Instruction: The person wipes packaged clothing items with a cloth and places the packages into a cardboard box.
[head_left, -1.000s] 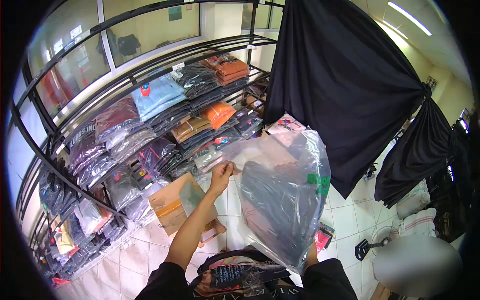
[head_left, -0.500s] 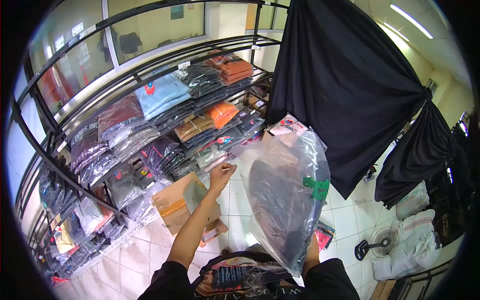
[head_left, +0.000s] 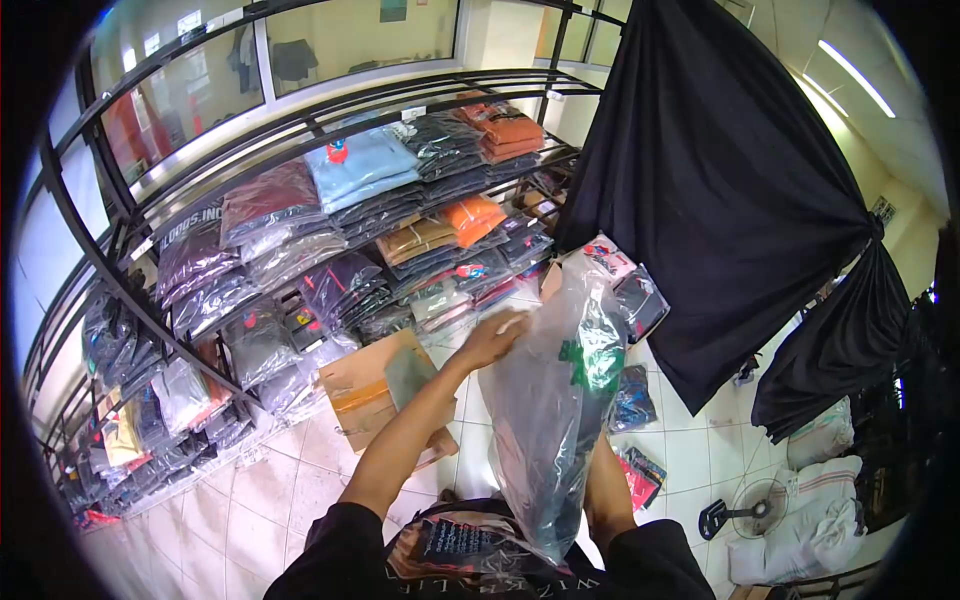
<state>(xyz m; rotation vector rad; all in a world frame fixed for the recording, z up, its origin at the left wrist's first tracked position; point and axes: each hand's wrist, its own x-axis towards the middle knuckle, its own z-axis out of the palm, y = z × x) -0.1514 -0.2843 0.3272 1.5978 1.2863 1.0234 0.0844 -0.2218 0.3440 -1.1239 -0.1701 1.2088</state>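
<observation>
A large clear plastic bag with green print and a dark folded item inside is held up in front of my chest, tilted. My left hand is at the bag's upper left edge, its fingers bent against the film. My right hand is hidden behind the bag and holds it from the right; only the right forearm shows. Below my left forearm, an open cardboard box stands on the floor.
A black metal rack on the left carries bagged garments in stacks. A black curtain hangs at the right. Bagged garments lie on the tiled floor beyond the bag. A fan and white sacks stand at lower right.
My left hand has moved right and up, onto the bag's edge. The bag has turned and now looks narrower, its green print shifted left. The view has swung slightly left.
</observation>
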